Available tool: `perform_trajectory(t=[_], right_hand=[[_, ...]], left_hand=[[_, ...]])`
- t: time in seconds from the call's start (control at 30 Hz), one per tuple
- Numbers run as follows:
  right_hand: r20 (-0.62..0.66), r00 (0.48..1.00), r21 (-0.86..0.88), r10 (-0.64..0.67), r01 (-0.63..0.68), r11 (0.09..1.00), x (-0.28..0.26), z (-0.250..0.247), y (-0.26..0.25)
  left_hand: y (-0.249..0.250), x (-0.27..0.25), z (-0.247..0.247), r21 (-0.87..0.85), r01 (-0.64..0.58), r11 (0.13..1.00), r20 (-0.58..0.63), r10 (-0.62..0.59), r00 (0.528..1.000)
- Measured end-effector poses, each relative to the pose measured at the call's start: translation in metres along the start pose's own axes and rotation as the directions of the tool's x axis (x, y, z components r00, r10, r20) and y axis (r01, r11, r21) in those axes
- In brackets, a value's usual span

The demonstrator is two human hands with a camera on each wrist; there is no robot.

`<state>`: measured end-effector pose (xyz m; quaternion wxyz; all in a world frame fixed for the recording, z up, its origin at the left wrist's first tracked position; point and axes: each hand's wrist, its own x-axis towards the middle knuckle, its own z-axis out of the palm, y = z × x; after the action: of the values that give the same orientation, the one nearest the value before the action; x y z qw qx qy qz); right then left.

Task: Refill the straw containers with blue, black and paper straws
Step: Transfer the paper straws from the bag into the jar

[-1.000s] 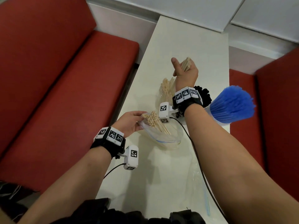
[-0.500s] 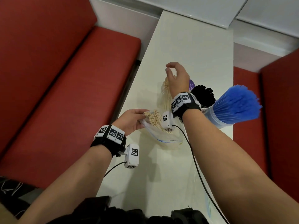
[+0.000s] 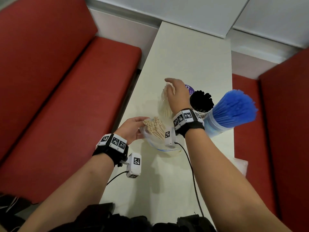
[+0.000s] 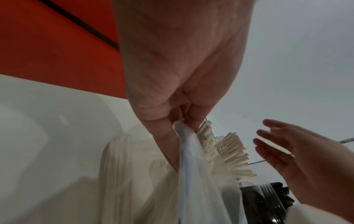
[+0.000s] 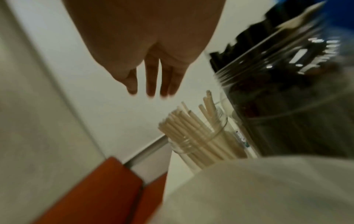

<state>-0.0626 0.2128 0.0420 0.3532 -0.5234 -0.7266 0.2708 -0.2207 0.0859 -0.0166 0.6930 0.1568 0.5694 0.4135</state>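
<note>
Left hand [image 3: 132,129] pinches the mouth of a clear plastic zip bag [image 3: 158,143] on the long white table [image 3: 187,61]; beige paper straws [image 3: 154,127] jut from the bag, open ends up, long axes leaning toward that hand. Right hand [image 3: 177,96], fingers straight and spread, holding nothing, hovers over the clear glass jar of paper straws [image 5: 201,141], beyond the bag; judging by the task, the next bunch lies back toward the body, below the right wrist; right hand is the free one to fetch it.
</note>
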Motion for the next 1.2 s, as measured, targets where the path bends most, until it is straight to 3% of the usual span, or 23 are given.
perform_trajectory(t=[0.03,0.1,0.2,0.27,0.33,0.47,0.63,0.77,0.93,1.2], right_hand=[[0.005,0.996,0.124,0.095,-0.095,0.988,-0.01,-0.007,-0.005],[0.15,0.956,0.282,0.252,-0.286,0.916,-0.032,-0.017,-0.009],[0.399,0.843,0.167,0.361,-0.454,0.875,-0.07,-0.026,-0.007],[0.455,0.776,-0.12,0.437,-0.433,0.893,-0.091,-0.026,-0.002],[0.417,0.757,-0.395,0.504,-0.348,0.85,-0.106,-0.024,0.008],[0.459,0.731,-0.512,0.504,-0.247,0.823,-0.131,-0.008,0.018],[0.416,0.779,-0.442,0.469,-0.277,0.853,-0.153,0.007,0.028],[0.374,0.85,-0.313,0.372,-0.262,0.913,-0.16,0.001,0.03],[0.316,0.899,-0.161,0.305,-0.266,0.951,-0.159,-0.008,0.023],[0.266,0.912,-0.032,0.313,-0.317,0.948,-0.166,-0.019,0.023]], left_hand=[[-0.002,-0.001,0.002,-0.003,-0.007,1.0,-0.008,0.007,1.0],[-0.005,-0.003,0.006,-0.011,-0.015,1.0,-0.028,0.015,0.999],[-0.011,-0.007,0.013,-0.017,-0.032,0.999,-0.074,0.03,0.997],[-0.015,-0.008,0.016,-0.023,-0.045,0.999,-0.093,0.043,0.995],[-0.02,-0.01,0.018,-0.028,-0.056,0.998,-0.097,0.053,0.994],[-0.025,-0.016,0.023,0.021,-0.052,0.998,-0.066,0.053,0.996],[-0.028,-0.027,0.024,0.083,-0.055,0.995,-0.039,0.058,0.998],[-0.026,-0.03,0.017,0.069,-0.051,0.996,-0.055,0.055,0.997],[-0.023,-0.032,0.02,0.053,-0.051,0.997,-0.074,0.055,0.996],[-0.019,-0.036,0.025,0.047,-0.052,0.998,-0.084,0.056,0.995]])
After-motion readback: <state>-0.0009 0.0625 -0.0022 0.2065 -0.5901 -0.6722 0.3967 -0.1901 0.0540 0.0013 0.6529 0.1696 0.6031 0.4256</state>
